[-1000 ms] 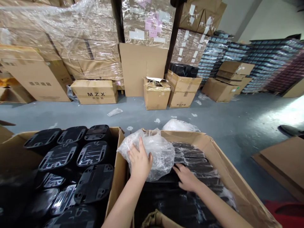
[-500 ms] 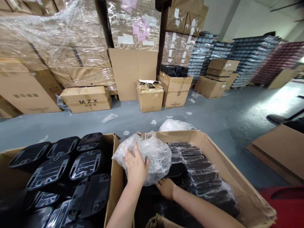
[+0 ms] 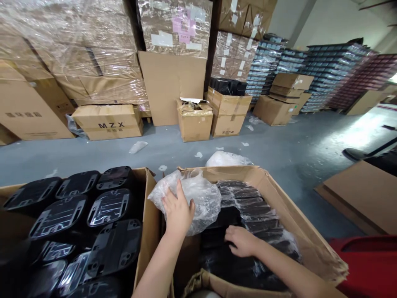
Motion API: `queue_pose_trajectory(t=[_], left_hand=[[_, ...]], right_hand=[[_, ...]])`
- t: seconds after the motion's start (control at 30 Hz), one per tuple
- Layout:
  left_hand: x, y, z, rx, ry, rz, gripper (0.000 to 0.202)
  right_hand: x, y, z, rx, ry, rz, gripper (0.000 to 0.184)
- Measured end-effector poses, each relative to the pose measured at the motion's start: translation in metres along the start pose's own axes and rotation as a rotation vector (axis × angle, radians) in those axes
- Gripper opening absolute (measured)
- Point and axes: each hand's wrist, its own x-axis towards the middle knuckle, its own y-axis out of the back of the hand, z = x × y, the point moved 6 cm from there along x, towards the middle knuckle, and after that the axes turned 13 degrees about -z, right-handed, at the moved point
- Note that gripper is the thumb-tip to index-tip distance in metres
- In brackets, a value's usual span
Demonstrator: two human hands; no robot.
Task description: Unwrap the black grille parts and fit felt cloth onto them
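Note:
My left hand lies over a crumpled clear plastic bag at the left wall of the right-hand cardboard box. Its fingers are stretched out against the bag, thumb apart. Inside that box my right hand is over black parts, its fingers curled. What these fingers hold, if anything, cannot be made out against the dark surface. A black part shows just above this hand. Beside it runs a row of black pieces in clear film. The bag hides what lies beneath it.
At the left, a second box holds several black plastic containers. Across the grey floor stand cardboard cartons and film-wrapped stacks. A red object and cardboard are at the right.
My right hand has moved right, from the bag's lower edge to the black parts. My left hand stays on the bag. The view has shifted slightly.

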Motion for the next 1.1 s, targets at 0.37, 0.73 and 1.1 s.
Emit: queue_pose_trajectory(t=[0.37,0.73,1.1], left_hand=[[-0.002,-0.002,-0.001,0.021,-0.004,-0.036,0.063],[-0.002,-0.007,0.001,-0.008,-0.011,-0.091,0.059],[-0.006,-0.014,0.012,0.023,-0.133,-0.119,0.046]], right_hand=[[0.079,-0.037,-0.106,-0.417,0.228,-0.001,0.012],[0.079,-0.018,-0.098,-0.422,0.073,-0.111,0.017],[-0.092,0.066,-0.002,0.096,-0.113,0.621,0.027]])
